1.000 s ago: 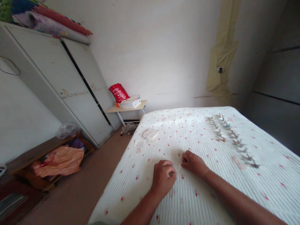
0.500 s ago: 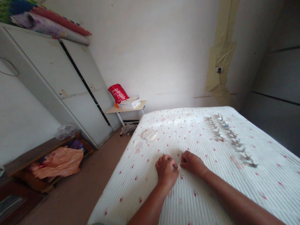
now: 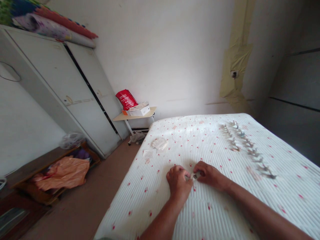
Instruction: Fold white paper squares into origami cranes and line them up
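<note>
Close together near the middle of the bed [image 3: 160, 190], my left hand [image 3: 178, 180] and my right hand [image 3: 208, 175] pinch a small pale piece, perhaps paper [image 3: 194, 177], from its two sides. Curled fingers cover most of it. Beyond my left hand lie printed paper pieces, a stack [image 3: 160, 143] and a loose sheet [image 3: 148, 153]. To the right of my right hand, small folded figures [image 3: 253, 151] stand in two rows on the striped, red-dotted cover.
A small table [image 3: 135, 115] bearing a red bag [image 3: 126, 99] and a white box [image 3: 141, 110] stands by the wall. Grey lockers [image 3: 75, 83] rise at the left, above a low wooden bench [image 3: 32, 170] with an orange plastic bag [image 3: 66, 173].
My right hand has shifted slightly right and its fingers have opened a little, so the small pale piece now shows between both hands. My left hand has barely moved.
</note>
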The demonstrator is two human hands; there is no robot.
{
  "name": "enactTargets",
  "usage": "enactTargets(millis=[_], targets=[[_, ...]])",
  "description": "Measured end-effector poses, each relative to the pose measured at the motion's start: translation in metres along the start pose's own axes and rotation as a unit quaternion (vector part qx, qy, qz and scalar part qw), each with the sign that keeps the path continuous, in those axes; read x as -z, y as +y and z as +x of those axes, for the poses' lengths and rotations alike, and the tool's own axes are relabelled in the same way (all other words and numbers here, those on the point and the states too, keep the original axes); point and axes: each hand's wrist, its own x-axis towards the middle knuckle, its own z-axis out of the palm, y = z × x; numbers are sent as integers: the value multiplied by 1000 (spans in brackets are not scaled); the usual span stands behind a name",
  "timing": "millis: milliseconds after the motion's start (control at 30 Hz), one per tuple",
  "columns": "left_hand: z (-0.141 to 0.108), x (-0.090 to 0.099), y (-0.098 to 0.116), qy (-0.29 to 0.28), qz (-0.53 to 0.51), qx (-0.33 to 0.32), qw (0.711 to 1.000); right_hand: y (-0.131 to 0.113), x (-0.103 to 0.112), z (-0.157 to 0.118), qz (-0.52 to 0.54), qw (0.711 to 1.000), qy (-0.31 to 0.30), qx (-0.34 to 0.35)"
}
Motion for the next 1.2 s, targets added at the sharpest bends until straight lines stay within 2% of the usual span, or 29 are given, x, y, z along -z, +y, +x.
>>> enactTargets(millis=[200,433,767,1100,1200], targets=[[3,0,1,-3,0,2,1000,3,-1,-5,2,999,29,24],[3,-3,4,8,5,5,1000,4,-2,-6,-5,996,13,88],[6,-6,7,0,13,24,1000,0,0,-8,-22,996,13,80],[3,-7,7,23,15,-6,1000,5,-1,-6,28,997,45,63],[4,-7,8,30,5,-9,1000,6,-2,-7,30,996,42,77]])
